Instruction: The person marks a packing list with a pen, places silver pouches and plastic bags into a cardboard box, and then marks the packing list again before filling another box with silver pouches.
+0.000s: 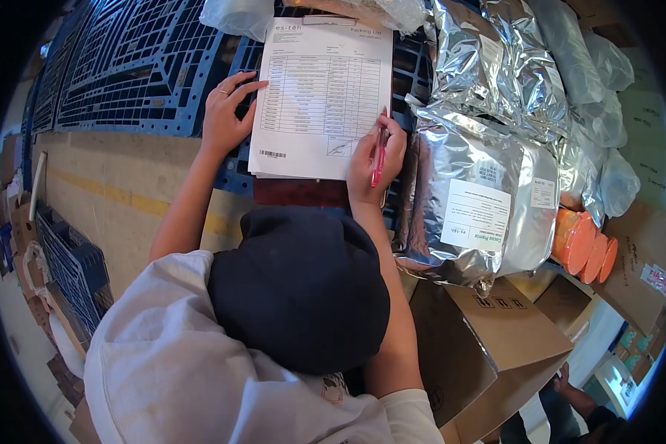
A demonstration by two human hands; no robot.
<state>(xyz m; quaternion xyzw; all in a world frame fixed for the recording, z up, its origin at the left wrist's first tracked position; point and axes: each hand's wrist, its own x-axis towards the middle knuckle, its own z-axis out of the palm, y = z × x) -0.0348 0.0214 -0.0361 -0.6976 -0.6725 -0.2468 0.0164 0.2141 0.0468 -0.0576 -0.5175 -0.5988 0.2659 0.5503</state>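
Note:
Neither of my hands shows. A person seen from above, in a black cap (pixel 300 292) and a white shirt (pixel 177 355), leans over a printed packing list (pixel 322 96) on a dark red clipboard (pixel 300 192). The person's left hand lies at the sheet's left edge, with a ring on one finger. Their right hand holds a pink pen (pixel 379 159) at the right edge of the sheet. Large silver foil bags (pixel 466 185) with printed labels lie right of the clipboard.
Blue plastic pallets (pixel 144 74) extend to the upper left. An open cardboard box (pixel 503 325) stands below the foil bags, near orange-lidded containers (pixel 573 240). More blue plastic pallets (pixel 63 259) and cardboard line the left side. Another person's hand and dark clothing show at the lower right.

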